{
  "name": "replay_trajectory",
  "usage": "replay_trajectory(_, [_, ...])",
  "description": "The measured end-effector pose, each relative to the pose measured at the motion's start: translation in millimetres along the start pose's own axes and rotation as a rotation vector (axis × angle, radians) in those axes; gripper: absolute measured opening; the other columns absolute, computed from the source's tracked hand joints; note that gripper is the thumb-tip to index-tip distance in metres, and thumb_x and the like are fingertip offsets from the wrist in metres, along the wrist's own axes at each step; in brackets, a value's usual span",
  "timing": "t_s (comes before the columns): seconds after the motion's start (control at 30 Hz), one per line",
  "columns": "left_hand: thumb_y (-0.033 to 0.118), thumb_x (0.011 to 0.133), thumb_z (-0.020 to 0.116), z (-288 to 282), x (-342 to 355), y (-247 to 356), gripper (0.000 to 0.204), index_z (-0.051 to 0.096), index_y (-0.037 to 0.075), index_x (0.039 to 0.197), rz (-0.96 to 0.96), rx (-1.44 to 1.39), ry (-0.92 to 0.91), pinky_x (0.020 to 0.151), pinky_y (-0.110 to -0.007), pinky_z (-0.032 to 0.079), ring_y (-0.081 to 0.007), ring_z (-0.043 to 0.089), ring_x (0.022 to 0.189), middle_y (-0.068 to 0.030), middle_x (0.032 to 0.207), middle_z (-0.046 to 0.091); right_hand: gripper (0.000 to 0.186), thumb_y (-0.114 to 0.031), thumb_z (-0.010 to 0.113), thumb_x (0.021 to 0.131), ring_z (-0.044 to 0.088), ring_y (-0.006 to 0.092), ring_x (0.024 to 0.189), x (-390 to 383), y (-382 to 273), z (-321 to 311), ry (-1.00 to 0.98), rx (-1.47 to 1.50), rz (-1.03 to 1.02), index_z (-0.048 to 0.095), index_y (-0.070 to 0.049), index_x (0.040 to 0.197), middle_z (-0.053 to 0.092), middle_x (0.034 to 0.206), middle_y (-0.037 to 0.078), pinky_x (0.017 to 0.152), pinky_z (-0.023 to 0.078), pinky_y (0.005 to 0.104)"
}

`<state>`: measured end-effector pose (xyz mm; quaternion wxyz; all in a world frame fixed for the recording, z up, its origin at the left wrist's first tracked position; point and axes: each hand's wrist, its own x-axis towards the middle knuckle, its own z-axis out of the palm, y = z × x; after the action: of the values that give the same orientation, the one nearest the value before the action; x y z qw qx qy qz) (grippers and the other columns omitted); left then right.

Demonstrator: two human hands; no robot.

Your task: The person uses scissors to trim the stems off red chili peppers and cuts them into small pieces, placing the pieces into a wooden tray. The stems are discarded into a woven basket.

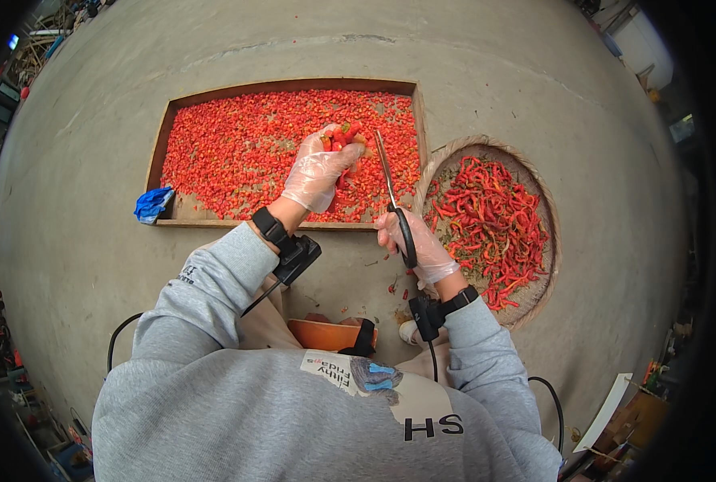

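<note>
My left hand [314,177], in a clear plastic glove, is closed round a few red chili peppers [338,140] with a bit of green stem showing. It hovers over a shallow wooden tray [293,83] spread with small cut red chili pieces [237,145]. In my gloved right hand [426,249] is a pair of black-handled scissors [385,165]. Their blades point away from me, up beside the held peppers, and look nearly closed. To the right, a round woven basket [554,221] holds a heap of whole red chilies [486,213].
Crumpled blue plastic or cloth [154,205] lies at the tray's near left corner. An orange object [319,334] sits on the floor between my legs, by a pale shoe [408,332]. Stem scraps dot the concrete floor [615,241]. Clutter lines the room's edges.
</note>
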<state>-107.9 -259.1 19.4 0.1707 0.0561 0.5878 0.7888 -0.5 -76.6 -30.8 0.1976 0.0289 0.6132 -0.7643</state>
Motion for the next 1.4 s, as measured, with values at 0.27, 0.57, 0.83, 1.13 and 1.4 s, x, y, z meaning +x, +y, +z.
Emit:
replay_trajectory(0.27, [0.013, 0.081, 0.071, -1, 0, -8, 0.024, 0.06, 0.006, 0.101, -0.069, 0.031, -0.042, 0.051, -0.021, 0.042, -0.0069, 0.054, 0.063, -0.0019, 0.09, 0.065, 0.031, -0.037, 0.054, 0.092, 0.049, 0.0084, 0.062, 2, 3, 2, -0.034, 0.098, -0.048, 0.056, -0.006, 0.09, 0.055, 0.069, 0.002, 0.055, 0.039, 0.0212])
replay_trajectory(0.57, [0.022, 0.087, 0.065, -1, -1, -8, 0.026, 0.054, 0.009, 0.106, -0.098, 0.023, -0.072, 0.048, -0.022, 0.041, -0.0053, 0.052, 0.06, -0.0009, 0.087, 0.061, 0.033, -0.039, 0.057, 0.092, 0.047, 0.006, 0.054, -3, -10, 2, 0.143, -0.046, 0.107, 0.056, -0.006, 0.089, 0.052, 0.063, 0.0, 0.049, 0.037, 0.0196])
replay_trajectory(0.83, [0.024, 0.087, 0.063, -2, -2, 1, 0.019, 0.053, 0.007, 0.09, -0.029, 0.26, 0.016, 0.052, -0.023, 0.04, -0.0054, 0.049, 0.061, 0.0009, 0.075, 0.058, 0.031, -0.039, 0.056, 0.09, 0.046, 0.0044, 0.063, 7, 8, -4, -0.056, 0.172, 0.024, 0.053, -0.009, 0.091, 0.053, 0.075, -0.002, 0.056, 0.037, 0.019])
replay_trajectory(1.13, [0.015, 0.083, 0.069, -4, 2, -9, 0.015, 0.06, 0.003, 0.087, 0.219, 0.709, -0.07, 0.06, -0.025, 0.042, -0.0081, 0.049, 0.067, 0.0014, 0.073, 0.052, 0.011, -0.007, 0.06, 0.087, 0.042, -0.0004, 0.069, -2, -5, 2, -0.06, 0.184, -0.049, 0.05, -0.006, 0.09, 0.044, 0.077, -0.008, 0.061, 0.034, 0.0135])
replay_trajectory(1.4, [0.021, 0.081, 0.069, -5, -1, -5, 0.021, 0.063, 0.003, 0.091, 0.391, 0.847, -0.027, 0.064, -0.033, 0.046, -0.026, 0.058, 0.068, -0.0132, 0.078, 0.062, 0.036, -0.044, 0.057, 0.091, 0.049, 0.0052, 0.061, 3, -1, 0, -0.038, 0.082, -0.002, 0.055, -0.008, 0.09, 0.053, 0.07, -0.002, 0.053, 0.039, 0.0192])
